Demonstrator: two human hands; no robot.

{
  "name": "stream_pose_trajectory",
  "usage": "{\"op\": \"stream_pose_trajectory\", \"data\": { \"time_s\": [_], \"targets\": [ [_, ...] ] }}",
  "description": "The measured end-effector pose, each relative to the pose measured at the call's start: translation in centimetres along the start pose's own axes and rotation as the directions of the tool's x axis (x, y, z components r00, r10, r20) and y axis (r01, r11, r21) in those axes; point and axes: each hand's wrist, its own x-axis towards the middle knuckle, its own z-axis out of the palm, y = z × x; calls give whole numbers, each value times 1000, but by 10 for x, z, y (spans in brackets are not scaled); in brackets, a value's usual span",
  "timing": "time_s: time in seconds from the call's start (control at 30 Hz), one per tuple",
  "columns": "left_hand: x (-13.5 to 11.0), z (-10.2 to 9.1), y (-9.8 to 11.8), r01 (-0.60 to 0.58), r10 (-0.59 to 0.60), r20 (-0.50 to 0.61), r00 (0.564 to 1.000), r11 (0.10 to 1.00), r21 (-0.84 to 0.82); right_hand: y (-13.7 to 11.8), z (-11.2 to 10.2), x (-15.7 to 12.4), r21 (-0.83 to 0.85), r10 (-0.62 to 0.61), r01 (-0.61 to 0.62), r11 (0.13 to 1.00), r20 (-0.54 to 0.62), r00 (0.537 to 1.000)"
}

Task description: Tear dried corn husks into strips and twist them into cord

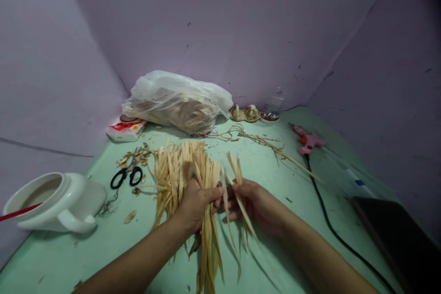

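Note:
My left hand [197, 200] is closed around a bundle of dried straw-coloured leaf strips [208, 229], whose ends hang toward me. Just to the right, my right hand [257, 202] pinches a few loose strips [238, 174] between thumb and fingers. The two hands are almost touching. Beneath and left of my left hand, a wide pile of the same strips [168, 170] lies on the pale green table [144, 257]. Black-handled scissors [131, 175] rest left of the pile, among leaf scraps [136, 154].
At the back sits a filled white plastic bag [179, 96], beside a tissue pack [127, 129]. A white ceramic pot [62, 202] is at left. On the right are a pink glue gun [310, 139] with a black cord and a dark flat object [396, 239]. Thin stalks [268, 144] lie behind my right hand.

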Motion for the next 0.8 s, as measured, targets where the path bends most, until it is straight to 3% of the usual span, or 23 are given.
{"op": "stream_pose_trajectory", "data": {
  "time_s": [0.13,0.33,0.57,0.8],
  "targets": [
    [0,0,-2,6,-4,-48,999,999,43,9,10,-3,-71,8,-8,997,0,1000],
    [-1,-3,1,26,-27,28,999,999,42,0,-5,0,45,-72,80,996,-152,986],
    [-3,-1,3,99,-102,49,994,994,52,0,6,-2,-203,-160,126,971,-159,974],
    [-3,0,3,79,-79,5,997,997,-24,3,-1,3,-40,-151,146,988,-223,963]
  ]
}}
